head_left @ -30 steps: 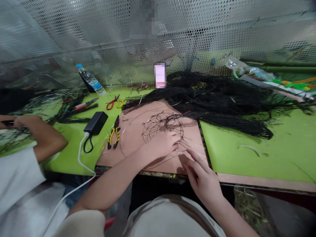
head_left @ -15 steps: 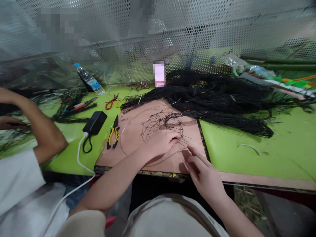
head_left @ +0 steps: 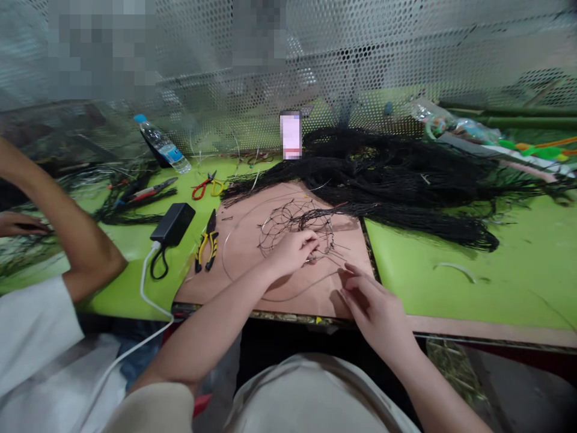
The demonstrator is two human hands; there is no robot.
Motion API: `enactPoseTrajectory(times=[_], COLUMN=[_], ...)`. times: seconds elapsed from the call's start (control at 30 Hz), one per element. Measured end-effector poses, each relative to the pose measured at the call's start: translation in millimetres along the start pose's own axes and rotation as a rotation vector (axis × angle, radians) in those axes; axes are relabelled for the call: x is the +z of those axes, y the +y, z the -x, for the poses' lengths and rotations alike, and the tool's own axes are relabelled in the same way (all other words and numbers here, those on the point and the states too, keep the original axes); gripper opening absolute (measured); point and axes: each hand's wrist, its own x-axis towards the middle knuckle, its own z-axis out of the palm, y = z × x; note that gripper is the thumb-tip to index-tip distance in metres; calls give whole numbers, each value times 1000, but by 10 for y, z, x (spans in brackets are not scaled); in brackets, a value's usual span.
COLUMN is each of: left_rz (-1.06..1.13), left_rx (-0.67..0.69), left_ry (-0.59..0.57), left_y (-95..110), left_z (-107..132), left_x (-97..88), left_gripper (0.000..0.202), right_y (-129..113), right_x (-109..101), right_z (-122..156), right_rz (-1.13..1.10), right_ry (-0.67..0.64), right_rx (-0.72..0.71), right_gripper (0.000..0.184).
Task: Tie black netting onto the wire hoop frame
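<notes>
A loop of thin wire with knotted black netting lies on the brownish-pink board. My left hand is closed with curled fingers at the loop's near edge, pinching the netting there; the exact strand is hidden under the fingers. To its right, my right hand has its fingertips closed around the end of a thin wire, which curves left along the board's near side. Several loose black strand ends stick out between the two hands.
Yellow-black pliers, a black adapter with white cable, red-yellow snips and a water bottle are on the left. Behind the board lie a big black thread bundle and a phone. A co-worker's arm rests far left.
My left hand has shifted slightly left and its fingers have turned up, showing more of the loop's near edge. My right hand has moved slightly right. The co-worker's forearm has lifted a little.
</notes>
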Motion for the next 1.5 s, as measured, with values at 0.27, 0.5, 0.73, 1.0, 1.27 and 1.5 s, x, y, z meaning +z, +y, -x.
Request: enactPoseTrajectory(times=[0.27,0.5,0.73,1.0,1.27,1.5], left_rz=[-541,-900,-779,-559,-277,-492], left_rx=[288,254,250,138,143,193], left_ry=[122,192,214,164,150,273], left_y=[166,116,91,148,82,82], left_z=[132,247,223,227,424,546], left_x=[11,153,84,-32,-349,-465], left_gripper=[21,30,19,21,30,19], right_y=[-40,6,267,314,292,331], right_x=[0,-302,-539,-302,-241,-240], right_z=[-28,-184,-645,-943,-1034,-1046], right_rz=[-21,58,283,499,430,388], right_ry=[-17,-33,-178,-247,-246,-228], right_rx=[-19,-79,48,12,69,59], right_gripper=[9,9,9,24,23,22])
